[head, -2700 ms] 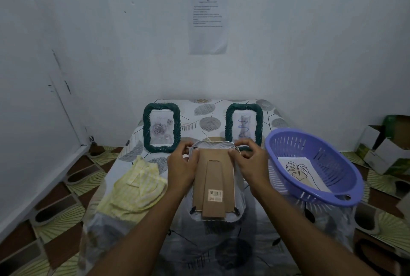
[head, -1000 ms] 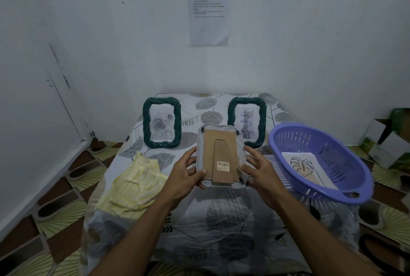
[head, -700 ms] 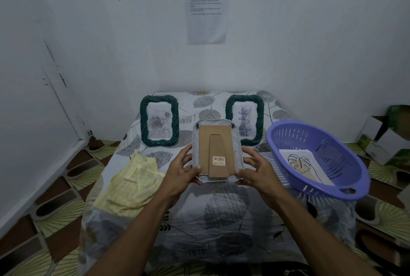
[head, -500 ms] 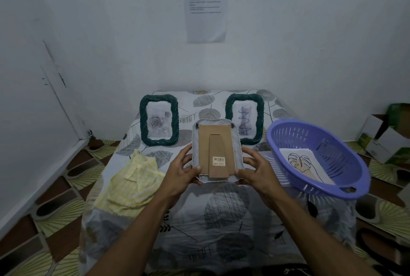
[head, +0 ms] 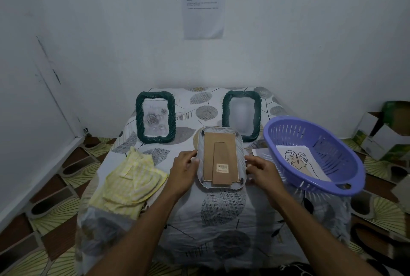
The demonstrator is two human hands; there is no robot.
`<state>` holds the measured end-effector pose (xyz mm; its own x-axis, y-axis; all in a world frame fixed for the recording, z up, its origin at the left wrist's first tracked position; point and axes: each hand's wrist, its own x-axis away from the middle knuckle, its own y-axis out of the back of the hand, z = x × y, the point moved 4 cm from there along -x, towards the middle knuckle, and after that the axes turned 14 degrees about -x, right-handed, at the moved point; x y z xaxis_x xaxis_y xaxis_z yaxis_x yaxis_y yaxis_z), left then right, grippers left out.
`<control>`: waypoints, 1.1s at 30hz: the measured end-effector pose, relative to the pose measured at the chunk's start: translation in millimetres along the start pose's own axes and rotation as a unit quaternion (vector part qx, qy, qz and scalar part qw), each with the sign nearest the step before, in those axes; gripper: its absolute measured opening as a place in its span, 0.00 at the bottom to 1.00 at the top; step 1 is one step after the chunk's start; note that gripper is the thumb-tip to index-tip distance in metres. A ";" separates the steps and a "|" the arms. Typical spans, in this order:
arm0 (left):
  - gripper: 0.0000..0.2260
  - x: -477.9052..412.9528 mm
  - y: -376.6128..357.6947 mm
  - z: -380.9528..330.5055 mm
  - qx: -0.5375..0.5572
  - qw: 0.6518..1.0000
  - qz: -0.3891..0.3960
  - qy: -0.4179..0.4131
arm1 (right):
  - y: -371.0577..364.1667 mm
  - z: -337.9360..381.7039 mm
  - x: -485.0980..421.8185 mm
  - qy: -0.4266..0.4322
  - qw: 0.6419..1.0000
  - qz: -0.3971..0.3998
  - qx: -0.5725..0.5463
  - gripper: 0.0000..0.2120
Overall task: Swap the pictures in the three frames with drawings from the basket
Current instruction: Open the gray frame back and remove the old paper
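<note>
Right in the middle of the tabletop [head: 221,220] is the pale frame [head: 220,158], back towards us, with its brown backing board in place and the stand folded flat. The left hand [head: 184,171] has it by the left edge and the right hand [head: 264,171] by the right, fingers curled in against the sides. Whether its face is flat on the cloth or just off it, I cannot tell from here. Nor can anyone see the front, so what sits inside is a guess. At the far edge stand two green frames: the left green frame [head: 155,118] shows a rose print, which looks to me like an original not yet swapped, and the right green frame [head: 241,118] is too blurred to read. At the right edge the purple basket [head: 346,164] has a leaf drawing [head: 296,160] lying in it, so at least one sheet is unused. A loose white sheet [head: 259,152] lies just beside the basket, between it and the right hand. By the left edge sits a yellow cloth [head: 131,180]. My read: one frame in hand, and at least the rose frame left to do.
</note>
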<state>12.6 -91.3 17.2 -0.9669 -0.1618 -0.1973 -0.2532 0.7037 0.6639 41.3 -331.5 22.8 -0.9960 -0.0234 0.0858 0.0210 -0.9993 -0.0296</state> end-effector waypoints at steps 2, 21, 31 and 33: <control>0.30 -2.4 -7.2 0.4 -0.076 0.997 0.006 0.002 | 4.8 0.1 -2.5 0.004 0.997 -0.012 0.077 0.17; 0.42 -2.3 -31.3 -8.0 -0.269 0.957 0.104 -0.040 | 18.3 -2.6 -12.1 0.017 0.970 -0.016 0.242 0.13; 0.42 -4.1 -29.9 -8.6 -0.260 0.958 0.118 -0.036 | 18.8 -4.7 -19.5 0.044 0.956 -0.013 0.291 0.13; 0.36 -4.6 -28.9 -10.2 -0.253 0.963 0.096 -0.011 | 18.6 -3.2 -20.7 0.059 0.949 -0.017 0.310 0.13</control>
<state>24.1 -118.0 6.3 -0.9979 -0.0433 -0.0482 -0.0587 0.2904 0.9551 62.1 -349.5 17.4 -0.9990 -0.0251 -0.0375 -0.0006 -0.8242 0.5663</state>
